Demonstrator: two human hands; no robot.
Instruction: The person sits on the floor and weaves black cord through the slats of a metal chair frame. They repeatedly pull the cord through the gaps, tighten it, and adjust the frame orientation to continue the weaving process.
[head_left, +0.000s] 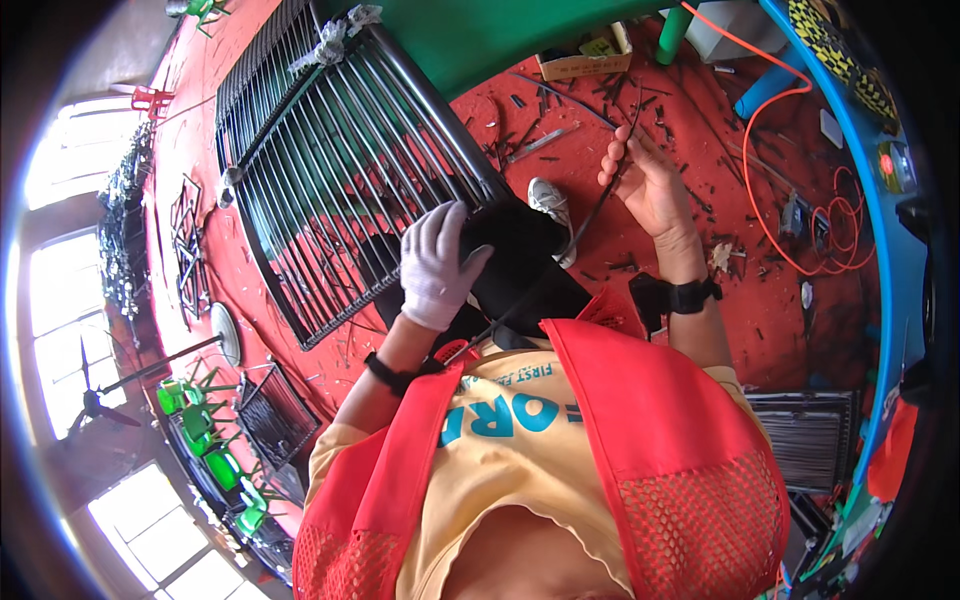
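My left hand (436, 266) wears a white glove. Its fingers are stretched out with the thumb apart, beside my dark-clad knee and the near edge of a black slatted frame (345, 150). No object shows in that hand. The frame leans at the left, with many parallel dark bars and clear plastic wrap (335, 42) tied on its far part. Off to the right, my bare right hand (652, 190) is raised, thumb and fingers closed on a thin dark strip (598, 214). One end of the strip sticks up past the fingers; the rest trails down toward my lap.
Scraps of dark strip litter the red floor (740, 330). A cardboard box (585, 62) stands ahead. An orange hose (752, 150) coils at the right beside a blue table edge (862, 150). Green chairs (222, 465) and a fan (92, 403) are at the far left.
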